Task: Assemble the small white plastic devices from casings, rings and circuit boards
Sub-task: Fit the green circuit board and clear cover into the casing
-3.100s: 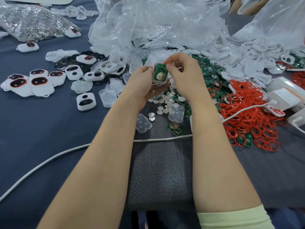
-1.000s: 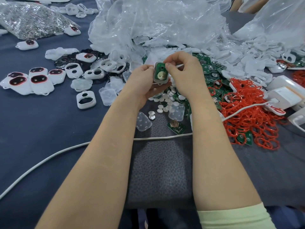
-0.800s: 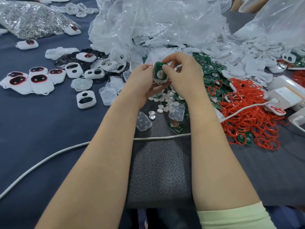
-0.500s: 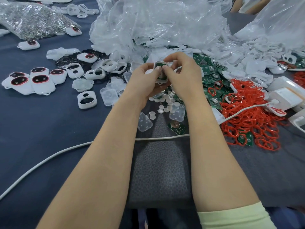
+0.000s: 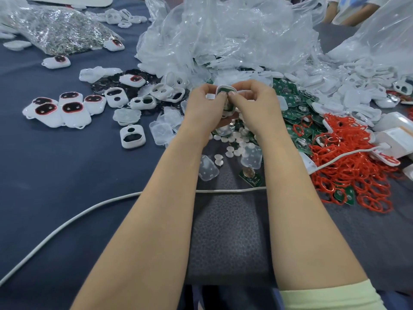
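Both hands hold one small white casing (image 5: 224, 90) with a green circuit board inside, above the middle of the table. My left hand (image 5: 206, 106) grips its left side, and my right hand (image 5: 257, 106) grips its right side. Both thumbs press down on the board, hiding most of it. Red rings (image 5: 355, 166) lie in a heap at the right. Green circuit boards (image 5: 297, 108) are piled beyond my right hand. Empty white casings (image 5: 131, 136) lie left of my hands. Finished devices with red-ringed black windows (image 5: 73, 110) sit at the far left.
Crumpled clear plastic bags (image 5: 223, 30) fill the back. A bag of small metal parts (image 5: 60, 30) lies back left. A white cable (image 5: 67, 222) crosses the blue cloth under my forearms. Small white round buttons (image 5: 234, 139) and clear covers (image 5: 207, 167) lie below my hands. White boxes (image 5: 393, 133) stand at the right.
The casing has tipped away from me, so the board face no longer shows. Both thumbs have moved onto the board and press on it.
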`<state>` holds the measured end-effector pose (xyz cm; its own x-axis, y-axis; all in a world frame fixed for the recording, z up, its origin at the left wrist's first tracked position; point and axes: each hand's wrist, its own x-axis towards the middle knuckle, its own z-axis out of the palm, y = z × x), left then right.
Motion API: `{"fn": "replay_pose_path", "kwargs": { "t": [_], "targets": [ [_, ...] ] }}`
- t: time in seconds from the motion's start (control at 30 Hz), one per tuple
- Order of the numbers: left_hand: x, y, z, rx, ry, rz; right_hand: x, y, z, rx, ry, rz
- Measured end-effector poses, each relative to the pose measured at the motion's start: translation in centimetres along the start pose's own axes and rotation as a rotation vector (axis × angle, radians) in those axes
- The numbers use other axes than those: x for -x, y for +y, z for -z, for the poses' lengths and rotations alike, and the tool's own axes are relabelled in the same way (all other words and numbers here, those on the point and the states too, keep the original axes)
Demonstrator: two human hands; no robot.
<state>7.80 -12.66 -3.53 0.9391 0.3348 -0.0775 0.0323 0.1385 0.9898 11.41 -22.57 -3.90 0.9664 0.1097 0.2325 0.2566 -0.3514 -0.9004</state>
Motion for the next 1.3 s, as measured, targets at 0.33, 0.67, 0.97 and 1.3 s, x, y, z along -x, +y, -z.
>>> {"fn": "replay_pose_path", "kwargs": {
  "t": [0.33,0.67,0.97,1.3],
  "targets": [
    [-1.4,1.3,3.4,0.421,0.367,-0.039,-1.4,-0.2,1.4,0.183,0.302,-0.062],
    [-1.1,1.1,2.2,0.470,0.293,0.022,-1.9,1.0,1.3,0.615,0.071,-0.094],
    [-1.3,1.2,2.3,0.708,0.312,0.070,-1.2,0.6,4.7,0.427,0.109,-0.069],
    [-1.2,0.9,0.7,0.518,0.240,0.064,-0.2,0.9,5.1,0.451,0.102,-0.091]
  ]
}}
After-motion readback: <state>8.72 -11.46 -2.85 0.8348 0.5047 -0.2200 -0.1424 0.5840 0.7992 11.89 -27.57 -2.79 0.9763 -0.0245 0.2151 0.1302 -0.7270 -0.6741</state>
